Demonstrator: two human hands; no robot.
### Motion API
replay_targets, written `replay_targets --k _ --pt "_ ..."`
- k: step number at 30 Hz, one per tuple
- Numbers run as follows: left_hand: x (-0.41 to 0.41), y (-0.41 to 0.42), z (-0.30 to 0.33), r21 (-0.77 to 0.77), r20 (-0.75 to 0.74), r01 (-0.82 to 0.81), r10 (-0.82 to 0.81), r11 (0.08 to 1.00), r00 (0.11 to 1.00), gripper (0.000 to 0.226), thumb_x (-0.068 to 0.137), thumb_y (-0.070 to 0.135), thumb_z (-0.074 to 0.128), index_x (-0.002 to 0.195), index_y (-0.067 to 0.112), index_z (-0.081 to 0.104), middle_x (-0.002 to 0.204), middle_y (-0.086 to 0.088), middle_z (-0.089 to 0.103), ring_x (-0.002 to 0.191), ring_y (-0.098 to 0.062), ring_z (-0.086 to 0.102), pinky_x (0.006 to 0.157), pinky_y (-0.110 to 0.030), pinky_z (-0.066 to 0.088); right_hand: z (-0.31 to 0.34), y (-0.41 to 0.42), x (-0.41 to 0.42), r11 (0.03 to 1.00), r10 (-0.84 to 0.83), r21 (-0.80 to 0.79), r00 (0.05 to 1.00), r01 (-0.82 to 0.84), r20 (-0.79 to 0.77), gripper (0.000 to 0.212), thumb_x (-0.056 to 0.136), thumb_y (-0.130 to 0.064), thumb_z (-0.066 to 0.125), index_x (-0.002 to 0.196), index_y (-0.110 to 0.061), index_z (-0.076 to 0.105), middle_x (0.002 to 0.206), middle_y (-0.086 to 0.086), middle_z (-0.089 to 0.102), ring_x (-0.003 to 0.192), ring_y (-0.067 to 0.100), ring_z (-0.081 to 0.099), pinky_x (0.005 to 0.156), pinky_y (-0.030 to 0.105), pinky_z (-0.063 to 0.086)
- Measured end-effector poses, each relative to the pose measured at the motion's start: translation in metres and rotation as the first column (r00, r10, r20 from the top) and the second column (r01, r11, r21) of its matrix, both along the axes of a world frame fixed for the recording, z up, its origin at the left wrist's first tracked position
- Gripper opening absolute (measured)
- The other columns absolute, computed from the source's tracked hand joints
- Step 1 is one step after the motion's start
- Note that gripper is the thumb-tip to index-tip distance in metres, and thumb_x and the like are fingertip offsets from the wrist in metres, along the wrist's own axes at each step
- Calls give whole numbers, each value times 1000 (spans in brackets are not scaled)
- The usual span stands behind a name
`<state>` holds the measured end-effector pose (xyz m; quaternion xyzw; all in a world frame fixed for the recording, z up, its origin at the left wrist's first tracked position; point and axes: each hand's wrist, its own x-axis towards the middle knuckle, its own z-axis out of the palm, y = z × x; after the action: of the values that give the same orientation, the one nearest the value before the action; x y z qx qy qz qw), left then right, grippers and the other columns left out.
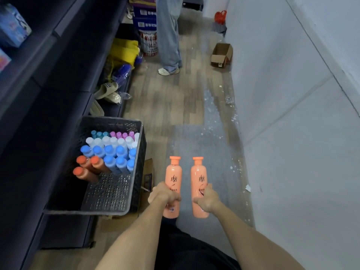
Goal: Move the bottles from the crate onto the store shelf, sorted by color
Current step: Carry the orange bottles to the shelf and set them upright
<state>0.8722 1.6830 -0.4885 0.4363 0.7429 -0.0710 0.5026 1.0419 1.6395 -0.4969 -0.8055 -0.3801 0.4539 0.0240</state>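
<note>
I hold two orange bottles upright over the floor, to the right of the crate. My left hand grips the lower body of one orange bottle. My right hand grips the other orange bottle the same way. The black plastic crate sits at the left by the dark store shelf. Inside it stand three orange bottles, several blue-capped bottles, white-capped ones, teal ones and pink ones. The crate's near half is bare.
Another person's legs stand in the aisle ahead. An open cardboard box lies by the white wall on the right. Slippers, yellow packs and a paint bucket line the shelf's foot. Flattened cardboard lies beside the crate.
</note>
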Motion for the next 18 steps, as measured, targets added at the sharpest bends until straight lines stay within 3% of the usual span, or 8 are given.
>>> replay_targets --k 7,12,16,18 --pt "2 116 9 4 25 -87 87 996 996 61 51 40 87 103 22 60 101 -2 68 90 -21 67 82 -37 58 15 125 6 992 122 4 991 -123 60 53 80 -24 74 115 -9 39 123 8 54 115 29 55 92 34 44" --pt "-16 160 4 -6 37 -259 259 966 965 64 44 41 87 100 26 59 99 2 68 90 -19 66 84 -35 56 16 200 -5 958 287 3 957 -288 52 50 78 -25 75 110 -12 38 118 6 54 112 27 56 93 36 46" --pt "-36 175 -8 -27 53 -485 485 874 873 77 26 44 82 98 25 63 90 4 70 82 -16 67 80 -35 57 13 256 -26 870 492 -7 870 -492 28 49 80 -23 73 111 -12 37 116 6 52 109 28 56 90 36 46" --pt "-45 179 1 -33 38 -595 596 803 802 63 38 42 83 94 23 62 89 5 68 83 -16 65 80 -30 55 10 288 -43 798 603 5 798 -603 17 54 78 -23 75 116 -9 40 118 8 53 112 29 56 90 35 46"
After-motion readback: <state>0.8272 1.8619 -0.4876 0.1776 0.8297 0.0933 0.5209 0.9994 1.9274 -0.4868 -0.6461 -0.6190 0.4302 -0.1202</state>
